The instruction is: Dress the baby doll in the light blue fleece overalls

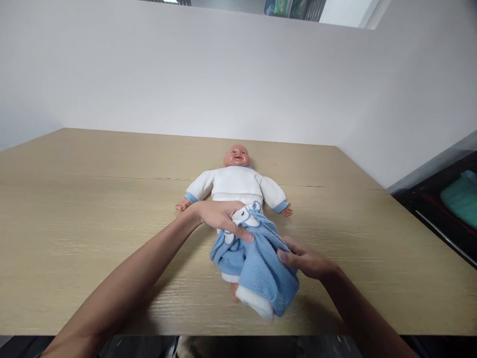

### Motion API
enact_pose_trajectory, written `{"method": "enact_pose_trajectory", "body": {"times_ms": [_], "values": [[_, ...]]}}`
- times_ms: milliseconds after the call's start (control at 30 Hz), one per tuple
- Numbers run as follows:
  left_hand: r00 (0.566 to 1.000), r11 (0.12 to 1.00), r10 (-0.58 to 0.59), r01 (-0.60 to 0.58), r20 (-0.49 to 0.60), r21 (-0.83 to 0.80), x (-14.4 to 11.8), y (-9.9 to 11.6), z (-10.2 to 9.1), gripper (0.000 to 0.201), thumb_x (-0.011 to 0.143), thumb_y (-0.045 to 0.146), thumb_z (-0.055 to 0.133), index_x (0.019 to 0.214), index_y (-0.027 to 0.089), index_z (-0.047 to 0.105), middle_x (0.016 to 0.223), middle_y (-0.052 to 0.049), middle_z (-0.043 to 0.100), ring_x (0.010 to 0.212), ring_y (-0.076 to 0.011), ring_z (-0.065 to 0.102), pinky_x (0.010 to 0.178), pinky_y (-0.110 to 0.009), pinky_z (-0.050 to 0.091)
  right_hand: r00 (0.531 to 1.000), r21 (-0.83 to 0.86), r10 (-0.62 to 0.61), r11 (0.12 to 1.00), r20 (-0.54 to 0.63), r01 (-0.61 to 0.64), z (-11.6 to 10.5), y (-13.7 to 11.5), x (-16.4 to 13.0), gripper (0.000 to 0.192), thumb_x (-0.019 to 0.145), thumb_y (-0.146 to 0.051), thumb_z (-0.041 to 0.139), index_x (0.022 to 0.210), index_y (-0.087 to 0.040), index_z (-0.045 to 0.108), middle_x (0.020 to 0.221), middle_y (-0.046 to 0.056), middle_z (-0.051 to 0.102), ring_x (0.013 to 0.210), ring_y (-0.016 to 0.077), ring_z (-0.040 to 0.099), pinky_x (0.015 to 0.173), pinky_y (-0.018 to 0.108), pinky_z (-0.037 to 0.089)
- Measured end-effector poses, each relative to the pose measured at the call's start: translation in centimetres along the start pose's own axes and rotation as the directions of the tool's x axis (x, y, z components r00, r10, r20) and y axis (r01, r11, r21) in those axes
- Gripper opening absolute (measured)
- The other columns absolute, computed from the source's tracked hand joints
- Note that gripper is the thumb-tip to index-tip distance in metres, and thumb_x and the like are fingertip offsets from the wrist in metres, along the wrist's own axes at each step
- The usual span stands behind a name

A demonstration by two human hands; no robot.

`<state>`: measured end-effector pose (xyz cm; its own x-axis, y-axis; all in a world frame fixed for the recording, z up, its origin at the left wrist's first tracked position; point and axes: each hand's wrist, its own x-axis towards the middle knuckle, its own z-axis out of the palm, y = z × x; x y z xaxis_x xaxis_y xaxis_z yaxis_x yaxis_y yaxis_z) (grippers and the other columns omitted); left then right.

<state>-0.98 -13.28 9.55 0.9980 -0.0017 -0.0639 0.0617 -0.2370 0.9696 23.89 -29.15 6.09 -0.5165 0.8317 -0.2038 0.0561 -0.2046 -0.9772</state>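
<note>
A baby doll (237, 180) lies on its back with its head away from me, in a white top with blue cuffs. Blue fleece pants (261, 263) with white hems and a white animal-shaped patch cover its legs; one foot shows below the left hem. My left hand (225, 217) grips the waist of the pants, thumb on top, its other fingers hidden behind the cloth. My right hand (303, 257) pinches the right side of the pants leg between thumb and fingers. Whatever is inside that right leg is hidden.
The doll rests on a pale wooden table (112, 223) with a seam across it. A white wall (223, 74) stands behind the table. At the far right is a dark container (439, 199) with teal cloth (462, 196).
</note>
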Motion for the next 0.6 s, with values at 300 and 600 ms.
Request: {"method": "enact_pose_trajectory", "body": {"times_ms": [300,600], "values": [[0.975,0.987,-0.008,0.044,0.222,-0.155,1.1,0.0,1.1,0.031,0.075,0.037,0.096,0.086,0.017,0.075,0.081,0.001,0.071,0.076,-0.0165,0.063,0.075,-0.025,0.058,0.982,0.227,-0.024,0.972,-0.190,0.068,0.7,2.2,-1.4,0.054,0.082,-0.070,0.084,0.113,-0.026,0.082,0.095,0.007,0.077,0.093,0.0267,0.072,0.090,0.040,0.058],[0.995,0.973,-0.028,0.050,0.099,-0.224,0.7,-0.9,1.3,0.056,0.065,0.040,0.102,0.110,0.014,0.081,0.108,-0.007,0.081,0.100,-0.0249,0.074,0.100,-0.033,0.061,0.999,0.143,-0.008,0.990,-0.049,0.015,1.8,2.0,-1.6,0.059,0.090,-0.074,0.074,0.115,-0.021,0.081,0.094,0.005,0.075,0.083,0.0198,0.066,0.079,0.030,0.055]]}}
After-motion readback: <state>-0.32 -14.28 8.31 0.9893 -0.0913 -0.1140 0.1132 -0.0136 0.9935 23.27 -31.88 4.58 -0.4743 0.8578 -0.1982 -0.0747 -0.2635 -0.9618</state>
